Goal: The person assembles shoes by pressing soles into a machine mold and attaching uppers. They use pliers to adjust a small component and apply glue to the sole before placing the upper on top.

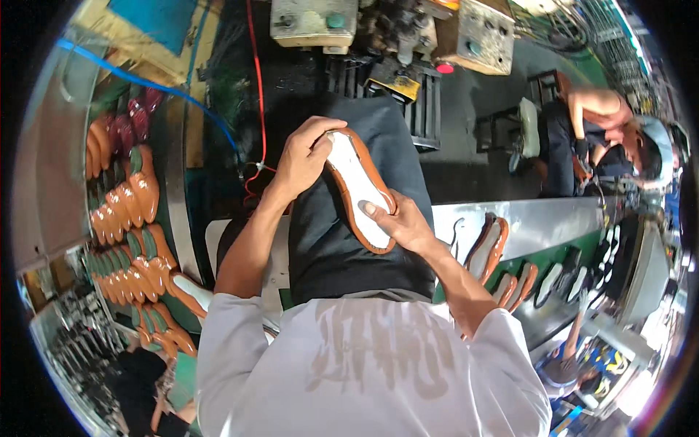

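White shirt fabric fills the bottom of the view, both forearms rising from it to an orange-rimmed shoe sole [358,188] with a pale, smooth inner face, held above the dark lap. Its long axis runs from upper left to lower right. Left hand [304,156] clamps the upper end, right hand [403,226] the lower, thumb pressed on the white face. More orange soles [135,218] lie in rows at left; others [489,246] on the belt at right.
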Demonstrator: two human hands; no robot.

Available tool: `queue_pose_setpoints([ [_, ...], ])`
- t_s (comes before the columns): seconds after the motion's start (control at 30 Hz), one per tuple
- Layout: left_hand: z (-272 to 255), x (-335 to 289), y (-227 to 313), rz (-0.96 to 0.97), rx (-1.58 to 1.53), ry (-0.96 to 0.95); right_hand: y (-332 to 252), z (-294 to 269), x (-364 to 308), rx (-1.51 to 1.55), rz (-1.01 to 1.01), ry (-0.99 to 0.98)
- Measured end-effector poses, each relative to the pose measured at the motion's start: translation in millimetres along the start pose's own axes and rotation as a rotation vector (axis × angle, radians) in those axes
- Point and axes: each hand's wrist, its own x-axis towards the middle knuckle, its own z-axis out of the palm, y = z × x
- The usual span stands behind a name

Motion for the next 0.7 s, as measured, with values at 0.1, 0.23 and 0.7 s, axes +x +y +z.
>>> queue_pose_setpoints([
  [0.1, 23.7, 12.7, 26.0, 0.077, -0.020, -0.033, 34.1, -18.7, 8.9, 0.099, -0.268, 0.223],
  [0.23, 62.1, 12.8, 38.7, 0.202, -0.016, -0.129, -4.2, -41.4, 19.5, 0.565, -0.280, -0.023],
  [0.7, 89.6, -11.1, 23.4, 0.091, -0.113, -0.065, 38.6, -28.7, -8.3, 0.714, -0.025, -0.060],
])
